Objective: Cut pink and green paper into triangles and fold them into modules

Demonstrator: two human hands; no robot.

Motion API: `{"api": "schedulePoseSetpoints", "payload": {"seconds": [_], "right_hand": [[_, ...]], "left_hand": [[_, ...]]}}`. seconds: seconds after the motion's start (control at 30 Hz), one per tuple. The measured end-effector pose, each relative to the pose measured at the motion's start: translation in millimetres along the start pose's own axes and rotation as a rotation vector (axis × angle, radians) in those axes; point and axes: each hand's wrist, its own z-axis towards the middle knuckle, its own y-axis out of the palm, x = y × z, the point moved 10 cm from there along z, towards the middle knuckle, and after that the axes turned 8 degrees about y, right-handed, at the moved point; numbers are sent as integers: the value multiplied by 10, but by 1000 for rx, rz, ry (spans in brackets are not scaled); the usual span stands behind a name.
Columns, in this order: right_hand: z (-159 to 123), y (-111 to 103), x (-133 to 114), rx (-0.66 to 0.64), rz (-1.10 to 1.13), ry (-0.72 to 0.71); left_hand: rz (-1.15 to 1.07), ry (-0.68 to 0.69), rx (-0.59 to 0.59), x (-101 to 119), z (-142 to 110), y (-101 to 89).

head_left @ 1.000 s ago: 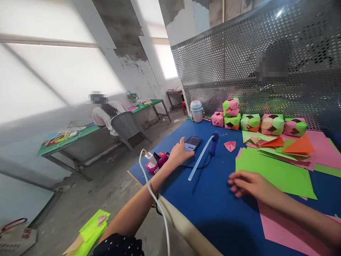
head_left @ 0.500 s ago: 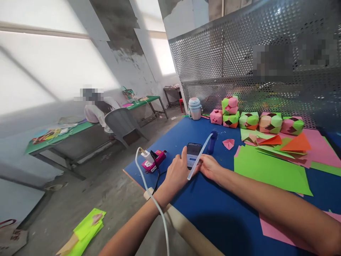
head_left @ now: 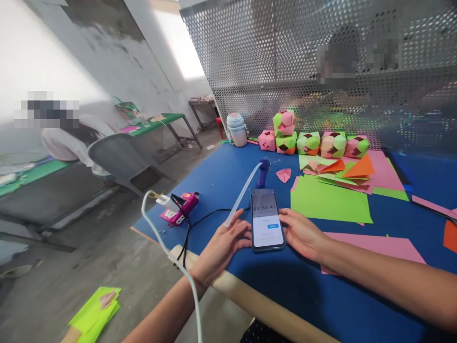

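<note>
A smartphone (head_left: 264,228) with a lit screen is tilted toward me above the blue table. My right hand (head_left: 302,233) grips its right edge, thumb along the side. At the left edge, my left hand (head_left: 226,240) has its fingers apart, the tips close to or touching the phone; I cannot tell which. Behind the phone stands a dark blue glue gun (head_left: 262,176), partly hidden. From it a translucent glue stick (head_left: 243,193) slants down to my left fingers, its lower end overlapping them in view.
On the blue table (head_left: 214,178) lie a magenta power strip (head_left: 180,208) with cords, green paper (head_left: 332,200), pink paper (head_left: 371,245) and a folded pink piece (head_left: 284,175). Several paper cubes (head_left: 333,144) and a bottle (head_left: 236,129) line the perforated screen. A person (head_left: 67,136) sits left.
The phone has come nearer to me and its screen is fuller in view. My left hand has drawn left, away from the screen. The view has shifted right.
</note>
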Motion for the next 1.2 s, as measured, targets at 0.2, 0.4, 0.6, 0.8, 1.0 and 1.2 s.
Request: {"api": "schedulePoseSetpoints", "payload": {"seconds": [0.2, 0.4, 0.6, 0.8, 1.0, 1.2], "right_hand": [[-192, -196, -147, 11, 0, -120], [-276, -226, -496, -29, -38, -299], [-247, -317, -724, -29, -129, -420], [-160, -448, -794, 4, -195, -486], [-153, -452, -837, -10, -188, -524], [-210, -399, -864, -51, -111, -520]], "left_hand": [[-243, -231, -191, -219, 41, 517], [-229, -269, -236, -221, 203, 806], [-200, -211, -233, -122, 399, 979], [-185, -189, -246, -86, 514, 1078], [-204, -164, -251, -92, 598, 1093], [-218, -168, -270, -109, 657, 1145]]}}
